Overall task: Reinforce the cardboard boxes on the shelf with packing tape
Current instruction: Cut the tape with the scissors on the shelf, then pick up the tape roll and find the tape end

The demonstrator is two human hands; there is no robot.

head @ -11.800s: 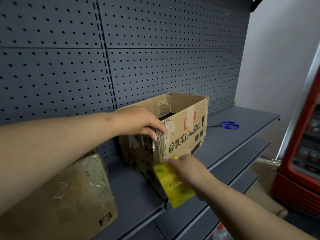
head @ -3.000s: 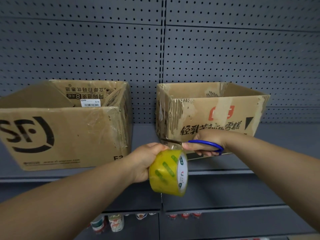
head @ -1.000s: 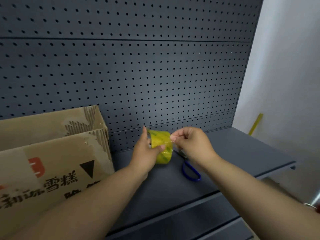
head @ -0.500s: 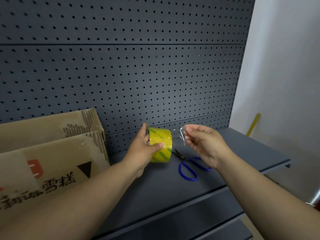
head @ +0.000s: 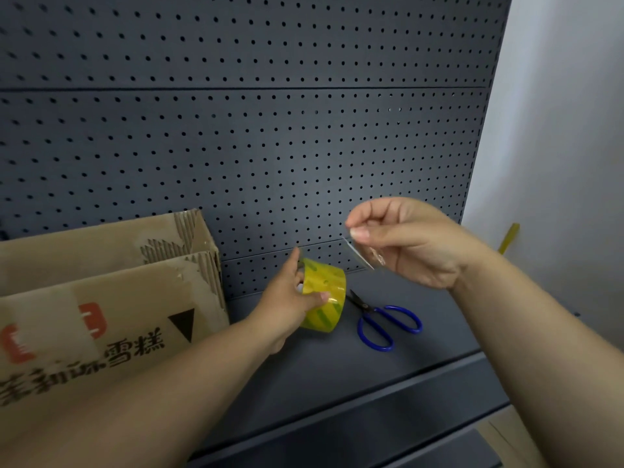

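My left hand [head: 290, 298] grips a yellow roll of packing tape [head: 325, 295] just above the grey shelf [head: 337, 373]. My right hand [head: 415, 241] is raised to the right of the roll and pinches a small scrap of clear tape [head: 363, 256] between thumb and forefinger. An open cardboard box [head: 111, 309] with black characters, a red mark and torn corrugated corners stands at the left, partly hidden by my left forearm.
Blue-handled scissors [head: 385, 322] lie on the shelf right of the roll, blades pointing toward it. A dark pegboard [head: 256, 136] backs the shelf. A white wall [head: 557, 130] with a yellow strip [head: 509, 238] stands beyond the shelf's right end. A lower shelf edge shows below.
My right hand has pulled away from the roll, up and to the right, holding a scrap of clear tape. The scissors came out from under it. My left hand lowered the roll slightly.
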